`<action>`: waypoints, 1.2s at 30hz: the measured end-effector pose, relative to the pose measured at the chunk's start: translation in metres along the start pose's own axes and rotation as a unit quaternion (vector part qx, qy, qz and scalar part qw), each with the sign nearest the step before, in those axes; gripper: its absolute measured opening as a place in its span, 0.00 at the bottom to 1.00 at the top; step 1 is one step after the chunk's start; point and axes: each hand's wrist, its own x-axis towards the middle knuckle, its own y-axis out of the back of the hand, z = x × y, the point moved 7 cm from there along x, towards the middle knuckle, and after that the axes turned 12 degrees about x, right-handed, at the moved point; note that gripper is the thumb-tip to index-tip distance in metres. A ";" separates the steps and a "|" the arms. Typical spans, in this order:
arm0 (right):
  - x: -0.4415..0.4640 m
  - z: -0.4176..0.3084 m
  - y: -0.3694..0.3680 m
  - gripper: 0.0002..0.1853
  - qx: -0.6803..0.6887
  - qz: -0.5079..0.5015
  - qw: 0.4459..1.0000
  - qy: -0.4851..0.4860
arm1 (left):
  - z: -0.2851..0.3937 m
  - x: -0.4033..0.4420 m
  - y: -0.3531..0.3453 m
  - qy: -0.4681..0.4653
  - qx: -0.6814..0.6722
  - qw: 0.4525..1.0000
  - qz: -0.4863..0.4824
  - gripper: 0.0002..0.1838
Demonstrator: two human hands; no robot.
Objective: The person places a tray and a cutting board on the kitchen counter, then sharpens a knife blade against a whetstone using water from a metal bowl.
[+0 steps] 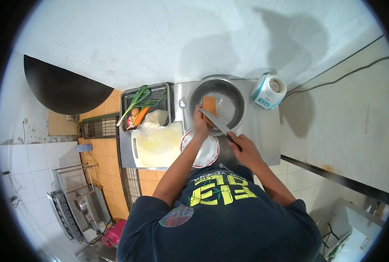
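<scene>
Over the near left part of a large metal bowl (pixel 233 96), my left hand (pixel 199 122) grips an orange block of food (pixel 209 105). My right hand (pixel 242 147) is closed round the black handle of a large knife (pixel 218 123). The blade points up and to the left, its tip close to my left fingers and lying across the near part of the orange block. A white plate with a red patterned rim (pixel 208 153) sits just below the bowl, partly under my left forearm.
Left of the bowl are a spoon (pixel 183 105), a tray (pixel 171 102) with leeks, a carrot and eggs, and a cutting board (pixel 157 150). A white and teal appliance (pixel 268 91) stands right of the bowl. Behind the metal table rises a wall.
</scene>
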 end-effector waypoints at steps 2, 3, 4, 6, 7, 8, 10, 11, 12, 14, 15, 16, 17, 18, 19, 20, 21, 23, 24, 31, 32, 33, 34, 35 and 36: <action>-0.007 0.006 0.009 0.22 0.056 -0.021 0.998 0.000 | -0.002 0.003 0.002 0.003 -0.008 1.000 -0.014 0.15; -0.009 0.014 0.014 0.22 0.103 -0.034 0.994 0.000 | -0.001 0.004 0.004 0.008 -0.013 1.000 -0.019 0.14; -0.010 0.018 0.019 0.21 0.150 -0.047 0.988 0.001 | 0.001 0.004 0.003 0.012 -0.017 1.000 -0.023 0.13; -0.012 0.039 0.027 0.20 0.290 -0.059 0.942 -0.161 | 0.003 0.001 -0.001 0.061 -0.040 0.997 0.002 0.16; -0.013 0.041 0.029 0.20 0.354 -0.066 0.902 -0.239 | 0.004 -0.002 -0.004 0.086 -0.052 0.995 0.014 0.17; -0.009 0.034 0.030 0.19 0.421 -0.046 0.866 -0.268 | 0.008 -0.003 -0.009 0.080 -0.059 0.995 -0.004 0.18; 0.005 0.025 0.022 0.17 0.556 -0.037 0.782 -0.279 | 0.011 -0.005 -0.017 0.068 -0.071 0.994 -0.041 0.20; 0.013 0.021 0.018 0.16 0.619 -0.031 0.733 -0.281 | 0.010 -0.006 -0.019 0.068 -0.078 0.994 -0.041 0.21; 0.020 0.018 0.011 0.15 0.627 -0.047 0.723 -0.287 | 0.007 -0.007 -0.020 0.068 -0.084 0.993 -0.043 0.22; 0.032 0.012 -0.002 0.14 0.642 -0.073 0.705 -0.291 | 0.004 -0.007 -0.021 0.062 -0.084 0.994 -0.038 0.23; 0.037 0.011 -0.009 0.13 0.649 -0.088 0.696 -0.293 | 0.003 -0.007 -0.019 0.056 -0.078 0.995 -0.032 0.23; 0.042 0.014 -0.018 0.12 0.653 -0.102 0.693 -0.290 | 0.002 -0.006 -0.017 0.050 -0.073 0.996 -0.025 0.24; 0.046 0.015 -0.023 0.11 0.659 -0.100 0.688 -0.286 | 0.002 -0.004 -0.016 0.038 -0.074 0.996 -0.019 0.24; 0.050 0.014 -0.027 0.11 0.665 -0.099 0.684 -0.283 | 0.003 -0.003 -0.015 0.027 -0.076 0.997 -0.013 0.24; 0.053 0.015 -0.029 0.11 0.671 -0.097 0.680 -0.281 | 0.004 -0.002 -0.014 0.016 -0.079 0.997 -0.007 0.24; 0.056 0.018 -0.031 0.10 0.686 -0.098 0.662 -0.283 | 0.003 -0.003 -0.013 0.022 -0.067 0.997 -0.016 0.24; 0.059 0.021 -0.034 0.10 0.702 -0.098 0.645 -0.287 | 0.006 -0.007 -0.011 0.028 -0.055 0.998 -0.025 0.24; 0.060 0.028 -0.040 0.10 0.712 -0.103 0.629 -0.294 | 0.008 -0.010 -0.010 0.026 -0.047 0.998 -0.031 0.24; 0.059 0.031 -0.043 0.10 0.708 -0.108 0.631 -0.298 | 0.005 -0.008 -0.008 0.019 -0.052 0.998 -0.028 0.23; 0.027 0.032 -0.037 0.15 0.688 -0.154 0.644 -0.296 | -0.001 -0.005 0.001 0.031 -0.069 0.997 -0.002 0.24; 0.018 0.035 -0.035 0.14 0.679 -0.153 0.647 -0.311 | -0.001 -0.003 0.003 0.028 -0.065 0.998 0.005 0.23; 0.009 0.039 -0.032 0.14 0.669 -0.153 0.650 -0.325 | 0.000 0.000 0.004 0.024 -0.059 0.998 0.011 0.23; 0.000 0.042 -0.028 0.14 0.659 -0.153 0.653 -0.340 | 0.000 0.002 0.007 0.021 -0.055 0.998 0.018 0.23; -0.009 0.045 -0.021 0.13 0.648 -0.142 0.662 -0.349 | 0.000 0.004 0.009 0.023 -0.042 0.999 0.007 0.23; -0.017 0.045 -0.014 0.13 0.636 -0.132 0.671 -0.358 | -0.001 0.005 0.013 0.025 -0.029 0.999 -0.003 0.23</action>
